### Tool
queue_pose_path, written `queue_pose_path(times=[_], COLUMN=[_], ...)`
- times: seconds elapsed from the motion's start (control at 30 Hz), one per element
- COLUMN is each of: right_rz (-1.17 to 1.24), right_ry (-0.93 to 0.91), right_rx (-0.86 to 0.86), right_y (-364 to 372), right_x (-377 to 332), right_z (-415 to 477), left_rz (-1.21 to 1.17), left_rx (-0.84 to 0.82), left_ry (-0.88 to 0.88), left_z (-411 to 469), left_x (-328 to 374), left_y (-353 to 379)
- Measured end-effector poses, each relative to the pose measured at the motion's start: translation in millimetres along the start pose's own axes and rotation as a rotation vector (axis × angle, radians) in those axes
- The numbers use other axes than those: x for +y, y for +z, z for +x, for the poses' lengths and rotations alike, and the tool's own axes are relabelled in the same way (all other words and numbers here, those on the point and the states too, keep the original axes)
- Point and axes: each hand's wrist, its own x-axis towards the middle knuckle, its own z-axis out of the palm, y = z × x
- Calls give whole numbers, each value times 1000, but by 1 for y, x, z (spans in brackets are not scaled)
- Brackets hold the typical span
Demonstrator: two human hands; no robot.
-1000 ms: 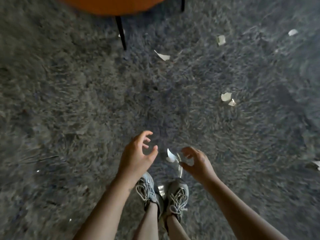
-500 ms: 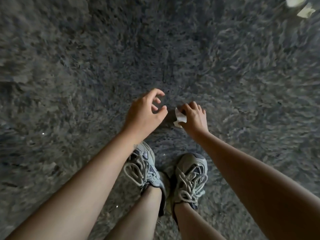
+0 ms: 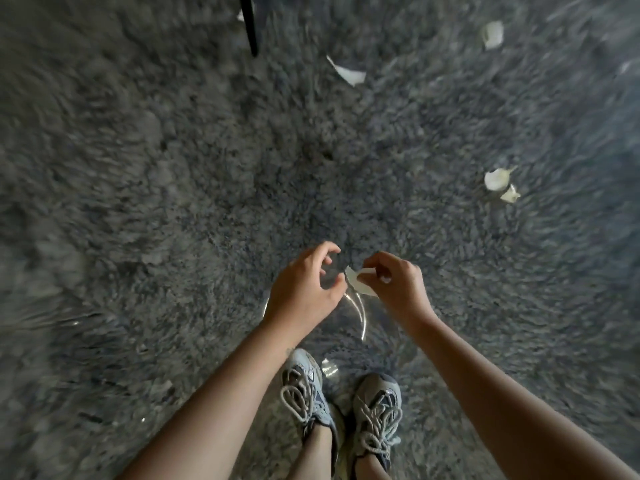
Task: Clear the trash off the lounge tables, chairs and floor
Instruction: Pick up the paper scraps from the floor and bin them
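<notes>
Nearest me, my right hand pinches a torn paper scrap between thumb and fingertips, just beside my left hand. Its fingers curl in a loose C. Glints below suggest a clear bag, but I cannot tell if they grip it. The scrap looks weightless, limp and easily torn, so an edge pinch suits. Beyond, grey shag carpet holds a scrap pair, then a curled scrap near a black chair leg.

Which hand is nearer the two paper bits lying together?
Right. The right hand, pinching a scrap, sits left of the pair; the left hand, holding a clear bag, is farther left.
</notes>
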Motion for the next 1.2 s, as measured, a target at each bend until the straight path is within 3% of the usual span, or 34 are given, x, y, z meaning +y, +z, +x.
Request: queue_pose_path(times=[0.2, 0.4, 0.63, 0.83, 1.2], right_rz=[102, 166, 196, 124, 108], right_ry=[-135, -200, -165, -248, -128], right_rx=[134, 222, 156, 85, 57], right_y=[-84, -119, -137, -135, -44], right_x=[-125, -167, -154, -129, -9], right_z=[45, 115, 200, 272, 454], left_rz=[48, 149, 254, 265, 253], left_rx=[85, 119, 98, 126, 208], left_ry=[117, 200, 163, 202, 193], left_z=[37, 103, 192, 276, 441], left_x=[76, 119, 145, 134, -3], left_y=[-104, -143, -142, -133, -51])
